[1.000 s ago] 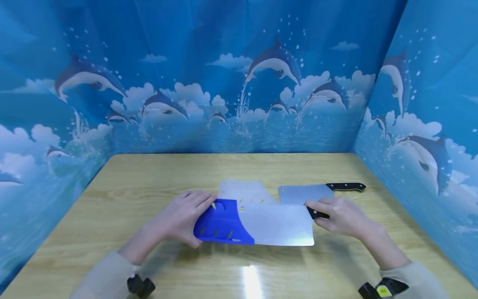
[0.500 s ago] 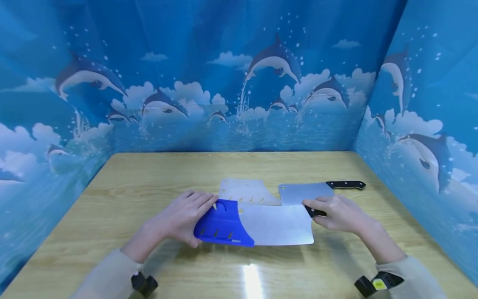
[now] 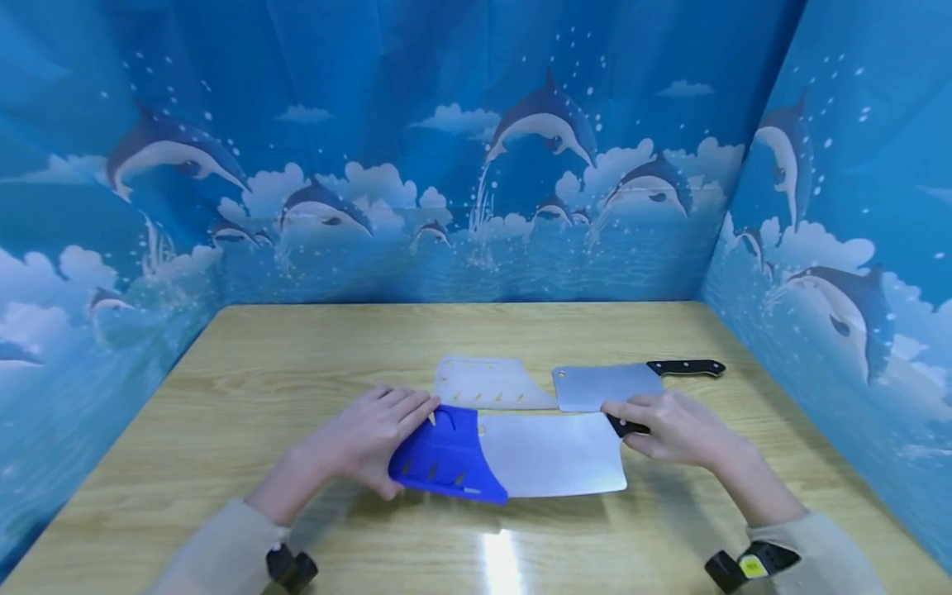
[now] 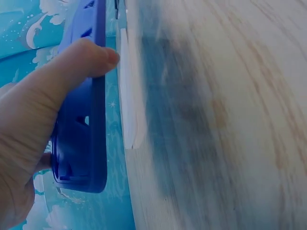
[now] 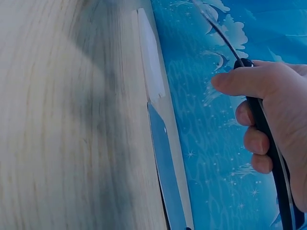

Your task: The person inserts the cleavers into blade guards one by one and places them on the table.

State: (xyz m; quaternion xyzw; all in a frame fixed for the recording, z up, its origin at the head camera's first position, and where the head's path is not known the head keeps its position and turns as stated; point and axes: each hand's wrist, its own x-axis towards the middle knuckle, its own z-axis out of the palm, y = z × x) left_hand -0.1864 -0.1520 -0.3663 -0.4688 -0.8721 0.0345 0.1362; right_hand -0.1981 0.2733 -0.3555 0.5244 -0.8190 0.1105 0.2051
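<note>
Dolphin backdrop past far edge of worktop. Well short of that edge, left hand pinches blue cover, right hand grips cleaver by handle; blade tip at cover mouth. Probably fitting or removal; next move needs straight alignment.

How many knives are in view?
2: one knife in the right hand, the other knife on the table behind it, beside the white cover.
</note>
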